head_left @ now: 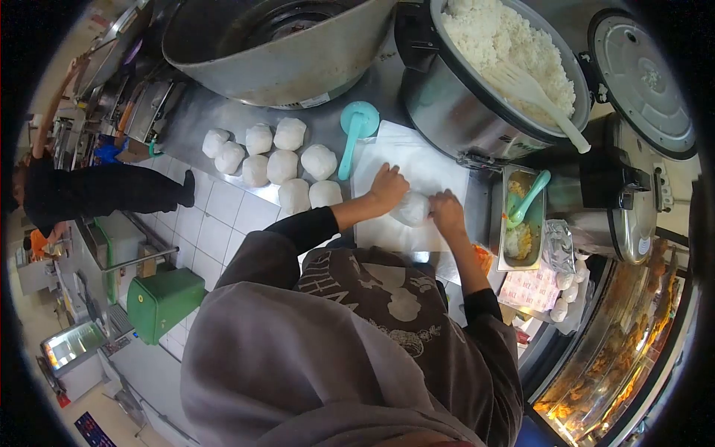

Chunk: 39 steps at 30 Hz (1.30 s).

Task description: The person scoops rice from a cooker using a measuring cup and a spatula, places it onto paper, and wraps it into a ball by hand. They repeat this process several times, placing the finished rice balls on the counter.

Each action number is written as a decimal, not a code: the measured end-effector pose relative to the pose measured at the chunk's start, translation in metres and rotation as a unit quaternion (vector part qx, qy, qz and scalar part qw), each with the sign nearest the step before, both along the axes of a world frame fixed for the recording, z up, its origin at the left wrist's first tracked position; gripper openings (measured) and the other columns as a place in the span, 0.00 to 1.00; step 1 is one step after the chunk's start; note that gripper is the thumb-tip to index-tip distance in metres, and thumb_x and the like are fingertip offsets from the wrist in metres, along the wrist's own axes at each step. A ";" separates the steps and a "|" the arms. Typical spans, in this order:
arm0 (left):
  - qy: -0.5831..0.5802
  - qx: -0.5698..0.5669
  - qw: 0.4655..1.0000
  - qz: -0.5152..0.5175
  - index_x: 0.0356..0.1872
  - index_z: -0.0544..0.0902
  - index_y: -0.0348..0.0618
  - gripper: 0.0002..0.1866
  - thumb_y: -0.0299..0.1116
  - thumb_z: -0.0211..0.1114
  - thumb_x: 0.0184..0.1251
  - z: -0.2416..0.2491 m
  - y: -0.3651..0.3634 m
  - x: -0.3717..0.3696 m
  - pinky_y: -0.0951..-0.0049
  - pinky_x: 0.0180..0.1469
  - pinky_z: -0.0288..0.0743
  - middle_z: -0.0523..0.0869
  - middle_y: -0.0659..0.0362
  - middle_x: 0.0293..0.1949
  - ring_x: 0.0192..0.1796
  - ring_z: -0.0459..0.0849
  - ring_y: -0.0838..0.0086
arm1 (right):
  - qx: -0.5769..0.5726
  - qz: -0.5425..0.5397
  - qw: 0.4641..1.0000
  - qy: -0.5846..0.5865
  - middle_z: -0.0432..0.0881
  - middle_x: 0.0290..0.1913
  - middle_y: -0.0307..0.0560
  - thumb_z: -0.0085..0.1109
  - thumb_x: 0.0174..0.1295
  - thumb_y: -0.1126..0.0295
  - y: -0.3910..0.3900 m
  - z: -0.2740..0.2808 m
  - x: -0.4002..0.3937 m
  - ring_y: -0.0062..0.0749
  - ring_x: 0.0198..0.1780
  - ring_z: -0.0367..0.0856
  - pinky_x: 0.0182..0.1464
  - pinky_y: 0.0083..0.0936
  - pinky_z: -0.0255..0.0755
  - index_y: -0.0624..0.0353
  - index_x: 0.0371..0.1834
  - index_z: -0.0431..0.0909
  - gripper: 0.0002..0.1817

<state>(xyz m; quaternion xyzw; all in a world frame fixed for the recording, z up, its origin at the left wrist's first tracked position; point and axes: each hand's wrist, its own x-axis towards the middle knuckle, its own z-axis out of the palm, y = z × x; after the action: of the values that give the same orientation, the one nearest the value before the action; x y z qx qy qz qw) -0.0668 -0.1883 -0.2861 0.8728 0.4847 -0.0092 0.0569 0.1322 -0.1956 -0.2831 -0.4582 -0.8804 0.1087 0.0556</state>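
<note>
On the white sheet: wrapped rice ball (410, 208) sits between your hands, over paper (402, 160).
Left hand (388, 188): fingers curled onto the ball.
Right hand (447, 211): fingers pressed against its other side.
At 10 o'clock: finished rice balls (281, 165), teal scoop (356, 127).
At 1 o'clock: rice cooker (477, 104) with paddle (536, 93).

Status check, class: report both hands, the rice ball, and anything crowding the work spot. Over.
Left hand and right hand cupped around rice ball on white sheet. Finished balls and teal scoop left; nothing blocking.
</note>
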 end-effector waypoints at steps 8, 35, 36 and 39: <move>-0.091 0.194 0.975 -0.057 0.39 0.76 0.28 0.17 0.29 0.54 0.48 -0.017 -0.072 -0.016 0.72 0.44 0.66 0.74 0.55 0.34 0.38 0.72 0.67 | 0.118 -0.151 0.977 0.096 0.75 0.33 0.55 0.54 0.48 0.78 -0.074 -0.020 -0.027 0.44 0.39 0.74 0.43 0.33 0.70 0.69 0.42 0.74 0.15; -0.822 -0.029 0.313 0.475 0.49 0.70 0.37 0.24 0.30 0.65 0.49 0.068 -0.096 -0.107 0.70 0.42 0.76 0.78 0.54 0.41 0.42 0.79 0.69 | -0.419 0.055 0.641 0.641 0.52 0.61 0.52 0.54 0.59 0.66 -0.047 0.060 -0.211 0.38 0.60 0.59 0.59 0.33 0.55 0.60 0.61 0.44 0.33; -0.833 -0.032 0.278 0.476 0.49 0.70 0.37 0.22 0.30 0.63 0.51 0.053 -0.106 -0.122 0.68 0.41 0.76 0.78 0.54 0.41 0.42 0.80 0.67 | -0.392 0.086 0.641 0.655 0.51 0.62 0.54 0.56 0.58 0.66 -0.052 0.056 -0.221 0.41 0.61 0.58 0.60 0.35 0.54 0.62 0.60 0.47 0.33; -0.769 0.048 0.281 0.573 0.50 0.66 0.33 0.30 0.34 0.67 0.46 0.044 -0.128 -0.161 0.66 0.42 0.76 0.77 0.51 0.41 0.42 0.79 0.65 | -0.143 0.152 0.871 0.444 0.48 0.64 0.58 0.56 0.57 0.67 -0.039 0.096 -0.208 0.45 0.66 0.50 0.64 0.38 0.48 0.64 0.57 0.52 0.30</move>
<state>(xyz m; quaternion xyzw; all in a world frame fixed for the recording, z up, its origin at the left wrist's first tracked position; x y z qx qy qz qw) -0.2283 -0.3162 -0.2422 -0.0226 0.5927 0.7241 0.3519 -0.0761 -0.2346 -0.1868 -0.2245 -0.7966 0.4329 0.3573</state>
